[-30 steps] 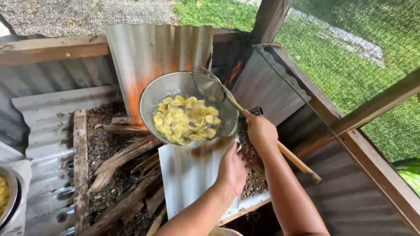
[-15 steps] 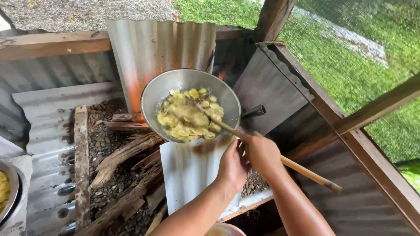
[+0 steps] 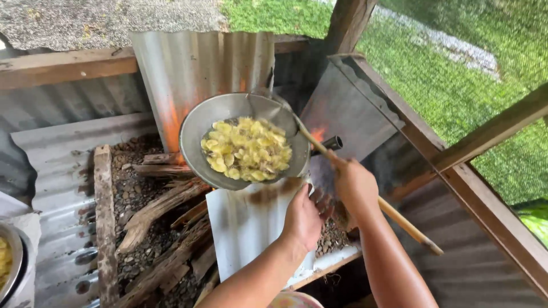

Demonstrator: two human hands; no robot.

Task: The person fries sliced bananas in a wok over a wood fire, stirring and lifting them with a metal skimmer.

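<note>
Now, pan: a round metal pan [image 3: 242, 142] is seen raised over the fire pit, tilted toward the camera, with its dark handle [image 3: 326, 144] pointing right.
Contents: pale yellow sliced chips [image 3: 247, 149] are heaped in the pan's lower half, lying against the near wall.
Right hand: the right hand [image 3: 355, 183] is closed around a long wooden stick [image 3: 365, 191], knuckles up, forearm stretched forward from the lower right; the stick runs diagonally from the lower right up into the pan.
Tool head: a metal skimmer head [image 3: 274, 111] at the stick's far end is rested against the pan's upper right wall, above the chips.
Left hand: the left hand [image 3: 303, 219] is extended forward just below the pan's near rim, back of the hand up, fingers curled; whether anything is gripped cannot be told, since the fingers are hidden.
Under the hands: a pale corrugated metal sheet [image 3: 248, 228] is laid sloping below the pan.
Fire pit: charred logs [image 3: 160, 208] and gravel are spread to the left, and orange flame [image 3: 173, 122] is seen beside the pan.
Left edge: a metal bowl [image 3: 11, 268] holding more yellow pieces is partly in view.
</note>
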